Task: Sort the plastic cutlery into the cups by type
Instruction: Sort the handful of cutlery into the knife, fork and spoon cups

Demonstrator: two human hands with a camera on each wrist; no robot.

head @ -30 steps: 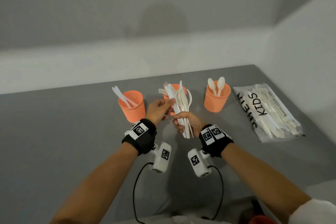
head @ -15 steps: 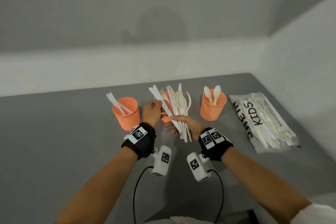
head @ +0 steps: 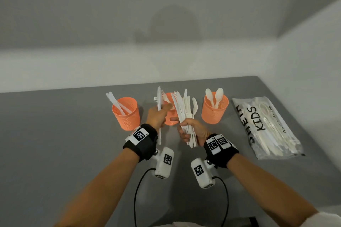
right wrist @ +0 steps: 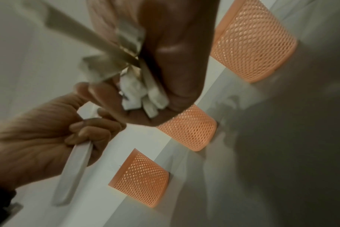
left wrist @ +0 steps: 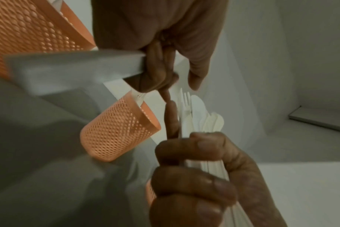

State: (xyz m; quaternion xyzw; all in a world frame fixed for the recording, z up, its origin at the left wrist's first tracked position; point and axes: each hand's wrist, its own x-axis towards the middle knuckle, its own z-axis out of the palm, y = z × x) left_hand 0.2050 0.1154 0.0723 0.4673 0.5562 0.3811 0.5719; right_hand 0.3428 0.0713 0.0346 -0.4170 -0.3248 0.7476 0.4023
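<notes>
1. Since the earlier frames, left hand point(head: 156, 116) has drawn one white knife point(head: 159, 105) clear of the bundle; knife is upright now, apart from the rest, where before it was fanned against them.
2. Left hand: fingers curled round the knife mid-length, blade up, handle end showing below the wrist. Right-wrist view confirms the grip point(right wrist: 82, 155).
3. Right hand point(head: 191, 131): closed round the remaining cutlery bundle point(head: 185, 114), a mix of forks, knives and spoons, fanned upward in front of the middle cup point(head: 170, 121).
4. Cups, all orange mesh, in a row on the grey table point(head: 55, 143): left cup point(head: 127, 116) holds knives; middle cup shows fork tines above its rim; right cup point(head: 215, 110) holds two spoons.
5. Plastic bag point(head: 265, 127) of further cutlery lies to the right of the right cup, untouched.
6. Judgement: the separated knife belongs in the left cup, which stands just beside the left hand. Sorting looks early, since most of the bundle is unsorted.
7. Risk: thin pieces in the right hand could slip while attention is on the drop.
</notes>
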